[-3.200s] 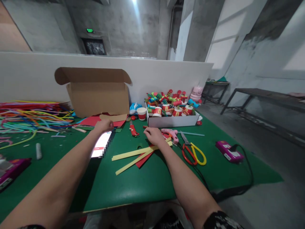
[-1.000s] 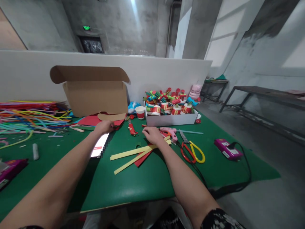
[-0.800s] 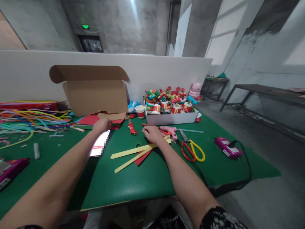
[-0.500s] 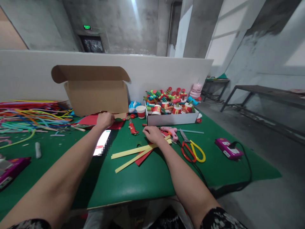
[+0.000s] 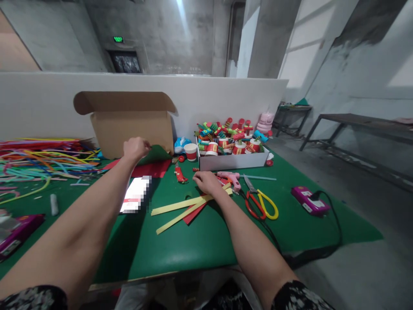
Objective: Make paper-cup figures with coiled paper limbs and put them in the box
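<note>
My left hand (image 5: pixel 136 148) is closed on the edge of a green paper sheet (image 5: pixel 157 154), which it holds raised and curved in front of the open cardboard box (image 5: pixel 134 131). Beneath the sheet lies red paper (image 5: pixel 155 169). Lower down, a phone (image 5: pixel 135 196) with a lit screen lies on the green table. My right hand (image 5: pixel 207 182) rests on the table with its fingers curled in, and nothing shows in them. Yellow paper strips (image 5: pixel 176 207) and a red strip (image 5: pixel 193 214) pass by its wrist. A pink glue gun (image 5: pixel 232 178) lies just right of it.
Scissors (image 5: pixel 260 201) and a purple power block (image 5: pixel 309 200) lie to the right. A white box (image 5: pixel 234 162) of paper-cup figures stands behind, beside a paper cup (image 5: pixel 190 151). A red-handled cutter (image 5: pixel 180 174) lies mid-table. Coloured pipe cleaners (image 5: pixel 48 159) are heaped at left.
My left hand has moved up and back from beside the phone to the paper pile and lifted a green sheet. The brown piece on the pile no longer shows. My right hand has stayed put.
</note>
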A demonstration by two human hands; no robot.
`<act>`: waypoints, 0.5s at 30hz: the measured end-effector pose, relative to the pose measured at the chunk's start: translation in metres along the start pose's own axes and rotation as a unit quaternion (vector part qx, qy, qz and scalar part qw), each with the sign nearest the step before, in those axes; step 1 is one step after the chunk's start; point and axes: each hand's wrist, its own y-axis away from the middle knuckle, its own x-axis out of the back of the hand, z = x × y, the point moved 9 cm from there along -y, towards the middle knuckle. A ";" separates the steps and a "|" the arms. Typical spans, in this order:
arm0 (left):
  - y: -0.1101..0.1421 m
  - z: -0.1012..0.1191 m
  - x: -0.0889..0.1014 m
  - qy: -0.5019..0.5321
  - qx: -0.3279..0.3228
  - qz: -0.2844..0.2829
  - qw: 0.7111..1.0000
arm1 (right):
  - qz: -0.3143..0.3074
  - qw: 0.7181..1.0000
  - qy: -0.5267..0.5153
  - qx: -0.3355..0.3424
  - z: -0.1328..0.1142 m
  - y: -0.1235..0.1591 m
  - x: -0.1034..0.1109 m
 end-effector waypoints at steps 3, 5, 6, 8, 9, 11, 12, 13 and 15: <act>-0.003 0.002 0.011 -0.002 -0.001 0.002 1.000 | -0.005 1.000 -0.001 0.001 -0.001 0.000 0.000; -0.005 0.005 0.018 -0.002 -0.003 0.002 1.000 | -0.006 1.000 -0.003 0.003 -0.001 0.000 0.000; -0.006 0.006 0.021 -0.003 -0.003 0.003 1.000 | -0.005 1.000 -0.004 0.004 -0.001 0.000 0.000; -0.007 0.007 0.026 -0.004 -0.002 0.003 1.000 | -0.003 1.000 -0.004 0.003 -0.001 0.001 0.001; -0.007 0.007 0.028 -0.005 -0.001 0.001 1.000 | -0.003 1.000 -0.004 0.002 -0.001 0.001 0.001; -0.006 0.006 0.028 -0.007 -0.001 -0.003 1.000 | -0.002 1.000 -0.003 0.005 -0.001 0.001 0.002; -0.005 0.005 0.028 -0.007 -0.002 -0.006 1.000 | -0.001 1.000 -0.004 0.007 -0.002 0.002 0.002; -0.004 0.005 0.026 -0.007 -0.004 -0.009 1.000 | -0.001 1.000 -0.004 0.009 -0.003 0.002 0.003; -0.001 0.004 0.023 -0.006 -0.010 -0.018 1.000 | 0.002 1.000 -0.005 0.012 -0.005 0.002 0.003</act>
